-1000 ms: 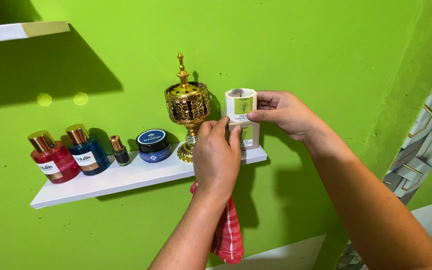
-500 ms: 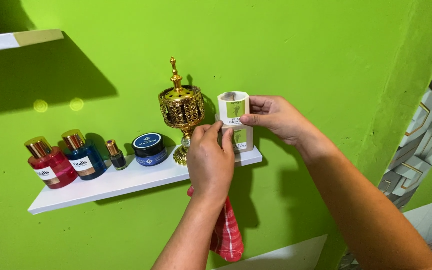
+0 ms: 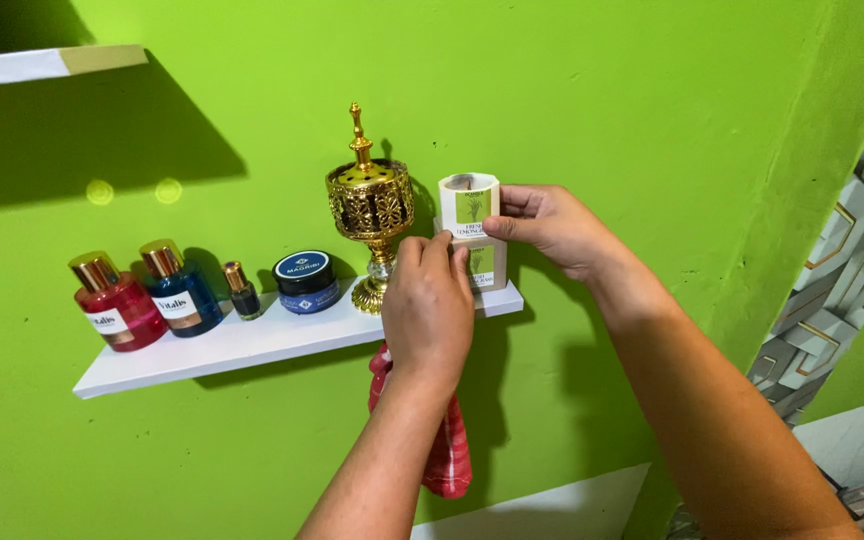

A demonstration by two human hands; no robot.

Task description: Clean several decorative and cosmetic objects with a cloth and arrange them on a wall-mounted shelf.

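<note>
Head view. Two small off-white boxes, stacked at the right end of a white wall shelf [image 3: 252,345]. Upper box [image 3: 469,207]: eight-sided, open or dark at the top, pale green label panel with a plant drawing on the front. Lower box [image 3: 486,266]: same colouring and label, partly hidden behind fingers, standing on the shelf. Right hand [image 3: 550,228] closed on the upper box, thumb across the front, fingers behind. Left hand [image 3: 429,312] seen from the back, fingertips against the lower box; palm side hidden, red checked cloth [image 3: 449,440] hanging out beneath it.

Just left of the boxes, a gold pierced burner [image 3: 372,205] on a stem with a pointed finial. Further left along the shelf: round dark-blue jar [image 3: 306,281], tiny dark vial [image 3: 241,292] with gold cap, blue bottle [image 3: 179,289], red bottle [image 3: 115,301], both gold-capped. Shelf fixed to a bright green wall [image 3: 592,90]. Second shelf [image 3: 42,64] at upper left. Grey-and-gold patterned panel [image 3: 842,290] at the right edge.
</note>
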